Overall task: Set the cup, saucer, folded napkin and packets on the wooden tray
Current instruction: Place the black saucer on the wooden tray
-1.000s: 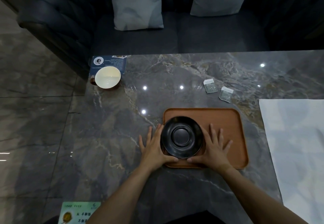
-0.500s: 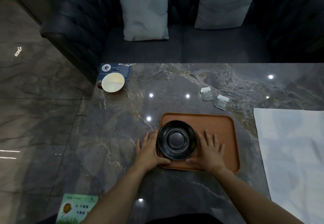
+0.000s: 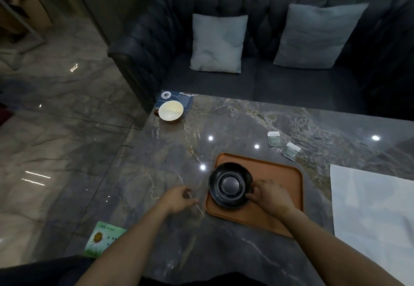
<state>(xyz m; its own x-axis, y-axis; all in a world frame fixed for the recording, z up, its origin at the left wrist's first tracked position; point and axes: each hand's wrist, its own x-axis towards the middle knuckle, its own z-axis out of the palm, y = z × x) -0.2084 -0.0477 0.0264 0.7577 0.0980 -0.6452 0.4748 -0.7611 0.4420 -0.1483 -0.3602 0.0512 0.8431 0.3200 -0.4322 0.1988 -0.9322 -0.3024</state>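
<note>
**Saucer going down on the tray, cup waiting**

The right hand (image 3: 270,197) is pinching the near-right rim of the round black saucer (image 3: 230,185), which is sitting at the left end of the orange-brown wooden tray (image 3: 277,178) on the grey marble desk (image 3: 235,124). The left hand (image 3: 177,198) is hovering loosely curled just left of the tray, holding nothing. Judging from this, the saucer step is finishing; next comes a long reach ahead-left for the cream-lined cup (image 3: 170,111). Two small pale packets (image 3: 282,145) are lying beyond the right hand, and the white napkin (image 3: 371,207) is lying to its right.

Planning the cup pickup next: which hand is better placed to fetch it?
Probably the left hand: it holds nothing, off the orange wooden tray, on the side where the white-lined cup stands. The right hand curls its fingers on the black round saucer.
</note>
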